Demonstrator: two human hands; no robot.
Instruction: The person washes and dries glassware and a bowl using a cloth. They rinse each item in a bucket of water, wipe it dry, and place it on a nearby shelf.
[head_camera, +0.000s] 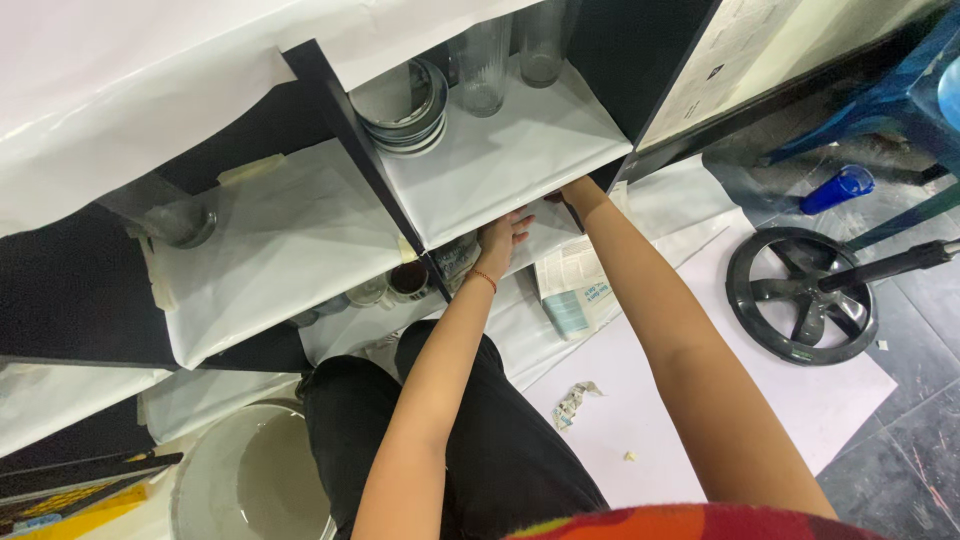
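Both my arms reach under a black shelf unit lined with white paper (500, 160). My left hand (497, 243) lies flat against the front underside edge of the paper-covered shelf, fingers spread, a thin red band on its wrist. My right hand (577, 190) is mostly hidden under that same shelf at its right corner; only the wrist and heel show. On that shelf stand a stack of metal bowls (405, 105) and two clear glasses (482, 65). Below, cups (408, 280) sit on the lower shelf beside my left hand.
A glass (182, 220) lies on the left shelf compartment. A grey bucket (250, 480) stands by my knee at lower left. A black fan base (800, 295), a blue bottle (838, 188) and a blue plastic stool (900, 95) are to the right. Folded newspaper (575, 290) lies on white floor sheets.
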